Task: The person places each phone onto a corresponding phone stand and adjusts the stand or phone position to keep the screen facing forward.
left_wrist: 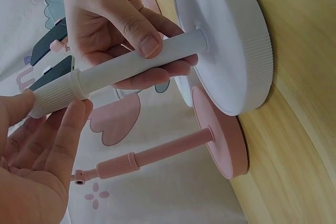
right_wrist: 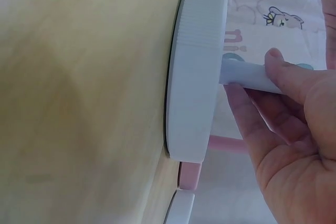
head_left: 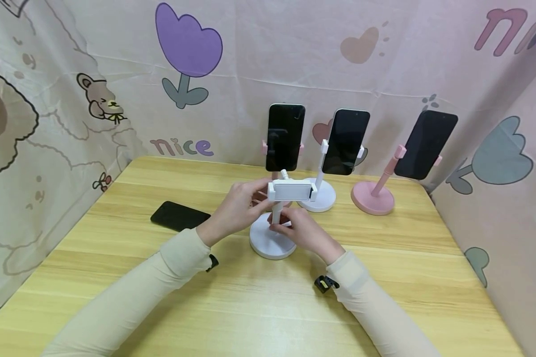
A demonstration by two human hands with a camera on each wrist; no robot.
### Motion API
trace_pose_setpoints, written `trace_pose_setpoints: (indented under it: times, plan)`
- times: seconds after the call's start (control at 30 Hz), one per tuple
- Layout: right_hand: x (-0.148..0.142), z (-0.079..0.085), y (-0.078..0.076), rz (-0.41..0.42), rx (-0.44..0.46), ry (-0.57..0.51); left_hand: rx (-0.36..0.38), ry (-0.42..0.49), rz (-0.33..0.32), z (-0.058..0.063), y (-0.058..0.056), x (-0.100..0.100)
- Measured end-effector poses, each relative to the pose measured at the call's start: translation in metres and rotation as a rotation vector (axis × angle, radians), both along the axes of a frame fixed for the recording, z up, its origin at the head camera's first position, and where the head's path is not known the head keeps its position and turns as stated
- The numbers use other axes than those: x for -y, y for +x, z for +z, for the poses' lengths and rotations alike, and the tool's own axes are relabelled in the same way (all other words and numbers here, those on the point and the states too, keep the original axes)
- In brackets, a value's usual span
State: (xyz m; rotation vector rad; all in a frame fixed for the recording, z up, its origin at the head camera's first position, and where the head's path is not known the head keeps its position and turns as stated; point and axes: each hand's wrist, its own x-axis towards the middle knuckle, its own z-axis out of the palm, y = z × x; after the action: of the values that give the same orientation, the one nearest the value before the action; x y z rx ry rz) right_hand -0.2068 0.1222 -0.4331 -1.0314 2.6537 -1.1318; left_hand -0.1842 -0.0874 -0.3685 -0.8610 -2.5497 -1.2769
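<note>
A white phone stand (head_left: 268,240) with a round base stands upright on the table, its clamp (head_left: 292,191) holding no phone. My left hand (head_left: 236,206) grips the ribbed collar (left_wrist: 55,95) high on its pole, thumb on one side and fingers on the other. Lower down, my right hand (head_left: 305,230) holds the smooth pole (left_wrist: 142,59) between thumb and fingers, just above the base. The right wrist view shows the base (right_wrist: 197,72) resting flat on the wood. Left of my left hand lies a black phone (head_left: 176,215), partly covered by that wrist.
Behind stand a pink stand with a phone (head_left: 285,139), a white stand with a phone (head_left: 346,141) and, at right, another pink stand (head_left: 372,198) with a phone (head_left: 426,144). A printed curtain (head_left: 268,49) encloses the back and sides of the wooden table (head_left: 259,307).
</note>
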Motion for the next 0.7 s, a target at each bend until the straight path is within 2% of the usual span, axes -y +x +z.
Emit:
trace_pose_setpoints:
  times: [0.23, 0.7]
  plan:
    - [-0.0020, -0.0019, 0.0019, 0.004, -0.022, -0.023, -0.018, 0.007, -0.014, -0.0020, 0.0002, -0.0011]
    - [-0.0037, 0.0019, 0.0086, -0.047, 0.017, 0.004, -0.017, 0.004, -0.032, -0.0021, 0.0025, -0.0023]
